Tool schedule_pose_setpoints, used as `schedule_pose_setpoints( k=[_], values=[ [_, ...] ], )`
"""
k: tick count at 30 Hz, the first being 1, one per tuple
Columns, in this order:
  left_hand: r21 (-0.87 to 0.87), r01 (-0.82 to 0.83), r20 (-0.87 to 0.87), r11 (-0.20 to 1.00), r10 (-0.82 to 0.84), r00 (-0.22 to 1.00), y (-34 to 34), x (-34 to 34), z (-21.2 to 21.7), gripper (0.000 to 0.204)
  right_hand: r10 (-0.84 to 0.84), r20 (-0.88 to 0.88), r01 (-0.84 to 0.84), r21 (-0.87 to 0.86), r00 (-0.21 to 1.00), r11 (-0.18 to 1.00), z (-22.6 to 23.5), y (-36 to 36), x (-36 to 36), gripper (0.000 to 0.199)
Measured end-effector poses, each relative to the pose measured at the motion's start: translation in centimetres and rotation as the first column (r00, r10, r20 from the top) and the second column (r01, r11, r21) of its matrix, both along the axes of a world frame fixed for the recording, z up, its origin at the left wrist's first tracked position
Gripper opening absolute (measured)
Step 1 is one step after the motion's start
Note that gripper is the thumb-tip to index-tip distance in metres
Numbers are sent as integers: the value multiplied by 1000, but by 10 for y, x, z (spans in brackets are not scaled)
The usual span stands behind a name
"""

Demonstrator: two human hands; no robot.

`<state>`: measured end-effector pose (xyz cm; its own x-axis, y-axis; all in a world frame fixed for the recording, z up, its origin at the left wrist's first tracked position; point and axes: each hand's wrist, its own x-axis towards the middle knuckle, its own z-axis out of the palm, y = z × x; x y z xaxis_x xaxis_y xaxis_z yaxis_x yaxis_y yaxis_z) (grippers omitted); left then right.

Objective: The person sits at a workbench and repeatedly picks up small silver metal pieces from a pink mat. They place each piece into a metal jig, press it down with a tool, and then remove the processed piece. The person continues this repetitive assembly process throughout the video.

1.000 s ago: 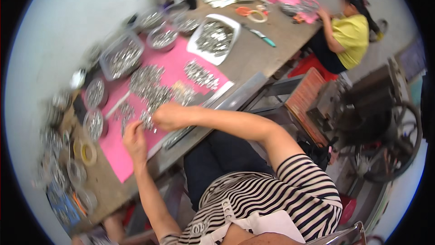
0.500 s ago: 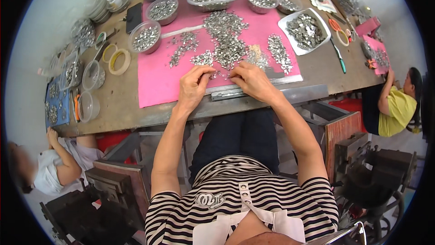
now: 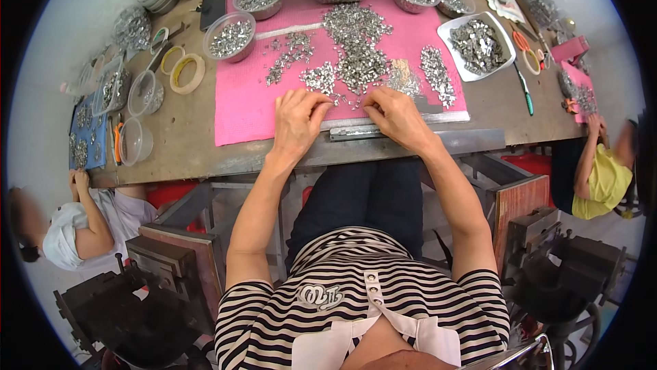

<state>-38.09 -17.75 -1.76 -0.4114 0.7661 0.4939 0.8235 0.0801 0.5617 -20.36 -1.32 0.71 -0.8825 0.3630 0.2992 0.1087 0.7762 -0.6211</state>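
Observation:
Small shiny metal pieces lie in a dense heap on a pink mat. Over the mat's near part, my left hand has its thumb and fingertips pressed together beside a few loose bits. Facing it across a short gap, my right hand is likewise closed in a pinch. Whatever either pinch holds is too small to make out. Just in front of my fingers sits a smaller, brighter pile. A grey metal bar runs along the mat's near edge, below my right hand.
Clear tubs of metal pieces line the mat's far side. A white dish of pieces stands right, beside a green-handled tool. Tape rolls and an empty tub are left. Co-workers sit at both ends.
The whole view has shifted, so the table appears higher and slightly right. My fingertips are a little farther apart. The co-worker at right has leaned and moved their hands slightly.

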Motion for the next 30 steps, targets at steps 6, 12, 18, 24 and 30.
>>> schedule_pose_setpoints(
  k=[6, 12, 18, 24, 30],
  values=[
    [52, -41, -74, 998, 45, 996, -14, -3, -3, 8, -33, -86, 14, -205, 996, 979, 11, -30, 16, 7],
    [54, -56, 33, 997, 55, 998, -23, -9, -4, 6, -7, -163, 3, -26, 987, 1000, -5, -46, 19, 13],
    [37, -56, 35, 998, 55, 998, -35, -8, -6, 7, -22, -196, 34, 61, 980, 998, -12, -50, 17, 14],
    [-14, -95, -74, 995, 93, 993, -41, -8, -1, 10, 86, -202, -22, 299, 976, 954, -3, -51, 19, 14],
    [-51, -131, -66, 990, 127, 990, -39, -7, -1, 8, 40, -124, -11, 230, 991, 973, 2, -31, 9, 10]
  ],
)
